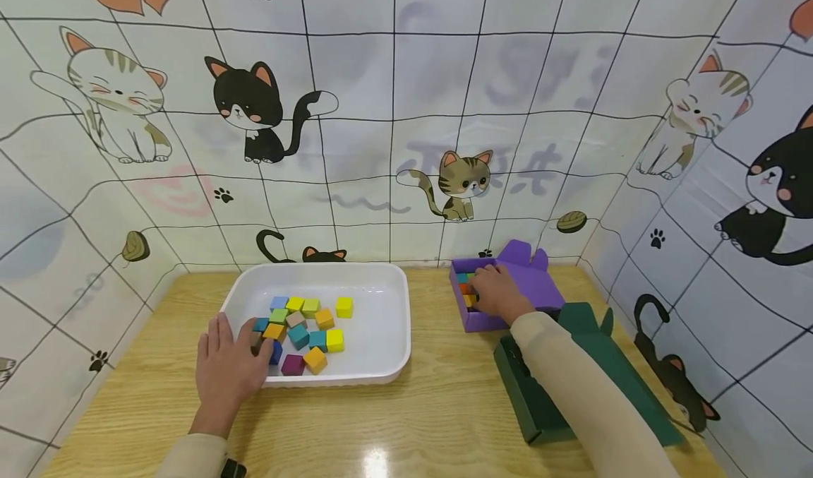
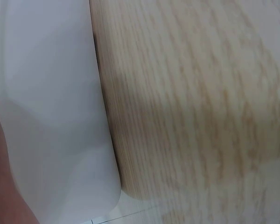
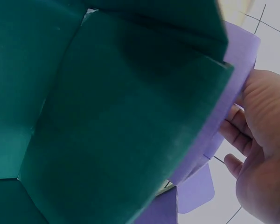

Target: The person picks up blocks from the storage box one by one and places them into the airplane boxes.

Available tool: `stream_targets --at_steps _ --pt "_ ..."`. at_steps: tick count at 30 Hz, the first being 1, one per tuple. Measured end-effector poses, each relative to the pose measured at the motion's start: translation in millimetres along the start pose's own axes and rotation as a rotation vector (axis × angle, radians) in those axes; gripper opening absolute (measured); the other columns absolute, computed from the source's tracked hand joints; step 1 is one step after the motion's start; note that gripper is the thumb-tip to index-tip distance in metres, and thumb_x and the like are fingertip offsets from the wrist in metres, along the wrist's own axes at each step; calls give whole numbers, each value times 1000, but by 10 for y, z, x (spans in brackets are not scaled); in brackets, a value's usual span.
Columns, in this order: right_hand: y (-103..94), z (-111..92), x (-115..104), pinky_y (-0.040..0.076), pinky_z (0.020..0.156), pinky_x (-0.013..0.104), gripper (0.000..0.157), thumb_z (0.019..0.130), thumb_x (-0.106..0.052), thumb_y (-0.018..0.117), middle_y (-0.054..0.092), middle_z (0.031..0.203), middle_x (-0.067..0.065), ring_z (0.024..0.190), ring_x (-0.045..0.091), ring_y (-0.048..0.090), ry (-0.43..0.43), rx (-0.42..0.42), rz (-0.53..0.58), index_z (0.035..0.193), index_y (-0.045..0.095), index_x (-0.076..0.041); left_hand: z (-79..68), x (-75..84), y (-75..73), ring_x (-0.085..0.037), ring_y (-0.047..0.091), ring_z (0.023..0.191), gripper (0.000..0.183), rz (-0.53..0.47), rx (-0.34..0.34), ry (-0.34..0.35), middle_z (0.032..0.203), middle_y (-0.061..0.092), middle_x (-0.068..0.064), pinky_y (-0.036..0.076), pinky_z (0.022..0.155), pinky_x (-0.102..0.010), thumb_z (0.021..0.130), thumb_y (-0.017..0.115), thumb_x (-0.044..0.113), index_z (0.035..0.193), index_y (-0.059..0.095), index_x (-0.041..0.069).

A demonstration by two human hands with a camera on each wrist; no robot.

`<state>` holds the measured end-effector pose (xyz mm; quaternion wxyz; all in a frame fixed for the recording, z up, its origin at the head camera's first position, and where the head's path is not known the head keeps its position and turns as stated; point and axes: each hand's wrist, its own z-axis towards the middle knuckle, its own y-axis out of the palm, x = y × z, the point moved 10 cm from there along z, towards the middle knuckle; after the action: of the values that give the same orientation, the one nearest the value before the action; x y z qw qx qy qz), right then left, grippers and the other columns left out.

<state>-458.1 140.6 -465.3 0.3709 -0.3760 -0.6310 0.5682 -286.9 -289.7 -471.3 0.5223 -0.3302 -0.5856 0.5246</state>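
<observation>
My left hand (image 1: 230,361) rests at the near left corner of a white tray (image 1: 377,365), fingers lying over its left rim. Its thumb is beside a blue cube (image 1: 276,353) inside. Several coloured cubes, among them a purple cube (image 1: 293,365) and a yellow cube (image 1: 334,340), lie loosely in the tray's left and middle. My right hand (image 1: 498,293) reaches down into an open purple box (image 1: 489,321), over small coloured cubes (image 1: 466,289) inside. Its fingertips are hidden by the hand and box wall, so I cannot tell whether they pinch a cube.
An open green box (image 1: 530,411) stands in front of the purple one, its lid (image 1: 625,372) folded back to the right; my right forearm passes over it. The wooden table (image 1: 406,421) is bordered by a cat-patterned sheet (image 1: 394,146) behind and at both sides.
</observation>
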Motion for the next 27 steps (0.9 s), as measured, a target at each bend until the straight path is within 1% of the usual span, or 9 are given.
stream_targets --at_steps 4,8,12,15,23,27 --pt "5 -3 13 37 102 57 11 81 -28 79 60 93 2 98 29 53 21 16 6 83 69 -22 -1 1 0 -54 7 145 59 -5 3 3 156 6 -38 4 119 -65 98 45 40 143 39 4" --pt "5 4 34 35 106 60 12 80 -28 80 60 92 3 99 29 53 33 43 2 84 71 -21 3 -5 11 -54 6 145 59 -7 -6 0 156 5 -38 2 119 -65 98 45 41 144 39 4" --pt "-8 9 26 33 108 61 10 81 -26 79 61 92 3 98 29 53 24 65 7 85 73 -20 5 -14 11 -53 6 145 59 -8 -5 -4 156 5 -37 2 119 -65 98 45 41 144 38 5" --pt "-21 11 9 35 108 59 9 81 -25 79 61 93 3 98 30 54 13 75 -4 85 73 -20 7 -15 8 -53 6 146 59 -8 0 -5 156 6 -38 3 119 -65 98 45 41 144 39 5" --pt "-22 12 -14 37 107 55 7 83 -23 77 61 94 2 101 29 54 -12 77 -14 85 71 -22 6 -18 15 -53 5 146 59 -7 0 -4 156 6 -38 2 119 -65 98 45 40 144 39 4" --pt "-8 19 -1 37 107 55 7 83 -23 77 61 94 2 102 29 54 -17 86 -8 85 70 -23 7 -16 9 -53 7 145 58 -1 10 0 156 7 -38 4 119 -65 98 46 40 144 39 5"
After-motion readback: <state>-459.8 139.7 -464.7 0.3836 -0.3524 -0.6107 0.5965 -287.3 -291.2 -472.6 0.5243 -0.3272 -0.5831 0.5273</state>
